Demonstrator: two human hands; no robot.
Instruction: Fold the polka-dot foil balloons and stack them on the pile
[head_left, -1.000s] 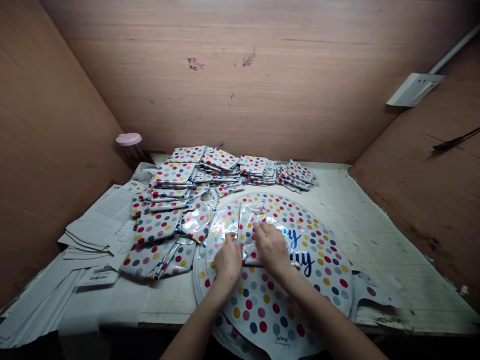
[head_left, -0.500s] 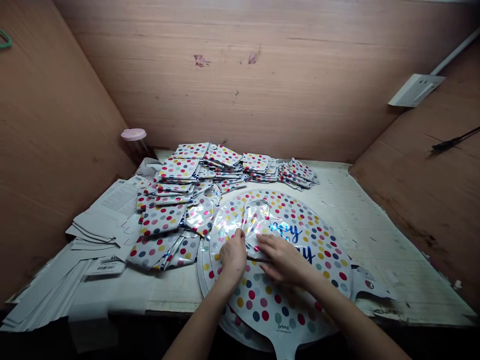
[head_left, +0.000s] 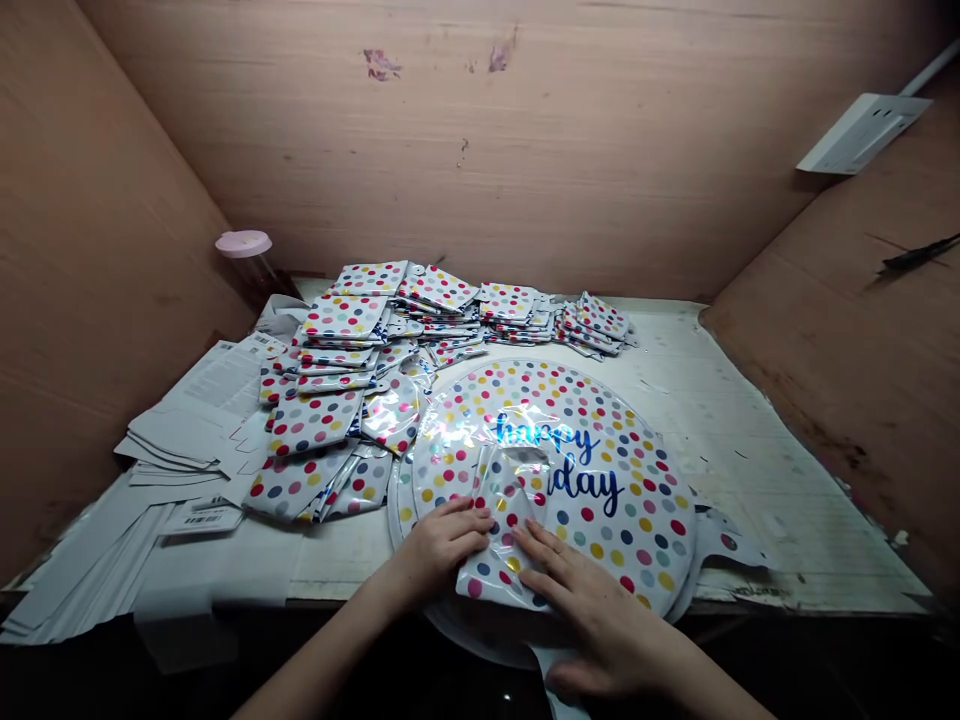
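A flat round foil balloon (head_left: 585, 400) with coloured dots and blue lettering lies on top of others at the table's front edge. On it rests a partly folded dotted foil piece (head_left: 499, 585). My left hand (head_left: 442, 545) lies on the left side of this piece, its fingers bent but not gripping. My right hand (head_left: 577, 600) presses on the right side with fingers spread. A pale balloon neck (head_left: 555, 680) hangs over the edge below my right hand.
Folded dotted balloons (head_left: 319, 420) are piled at the left and along the back. White paper cards (head_left: 180, 440) lie farther left, near a jar with a pink lid (head_left: 244, 243). A wall socket (head_left: 862, 135) is at the upper right.
Both hands have moved toward the front edge and flattened. The folded piece has shifted nearer and looks wider, uncovering more lettering. The view has tilted slightly downward.
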